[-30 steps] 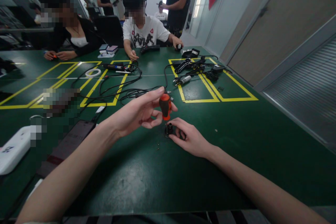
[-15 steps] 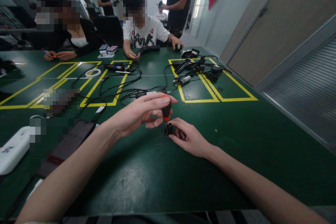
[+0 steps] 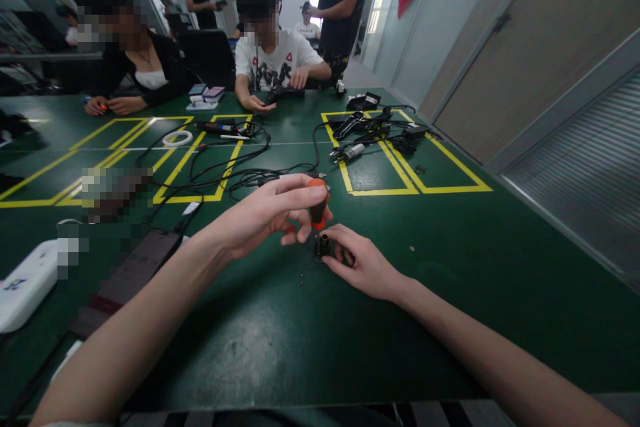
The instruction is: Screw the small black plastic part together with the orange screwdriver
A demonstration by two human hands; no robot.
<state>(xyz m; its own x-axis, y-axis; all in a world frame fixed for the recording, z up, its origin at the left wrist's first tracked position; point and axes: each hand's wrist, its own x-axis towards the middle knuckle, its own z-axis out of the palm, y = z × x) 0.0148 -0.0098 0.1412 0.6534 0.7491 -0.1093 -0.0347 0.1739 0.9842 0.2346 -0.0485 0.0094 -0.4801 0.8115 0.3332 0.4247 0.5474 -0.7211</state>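
Note:
My left hand point(image 3: 285, 208) is closed around the black-and-orange handle of a screwdriver point(image 3: 318, 208), held upright with its tip pointing down. Directly beneath it, a small round black part point(image 3: 322, 248) with a raised collar stands on the green table. The fingers of my right hand point(image 3: 357, 259) pinch that part from the right side and hold it against the tabletop. Where the screwdriver's tip meets the part is too small to make out. A few tiny screws point(image 3: 301, 279) lie just in front of the part.
Black cables point(image 3: 250, 173) and tools lie beyond my hands, around yellow tape outlines point(image 3: 383, 192). At left are a dark phone-like device point(image 3: 137, 267) and a white power strip point(image 3: 30, 287). Two people sit across the table, one in a white shirt point(image 3: 295, 53).
My left fingers have shifted slightly around the screwdriver handle; my right hand stays put. Across the table, the person in white has drawn one hand back from a small object to a black tool.

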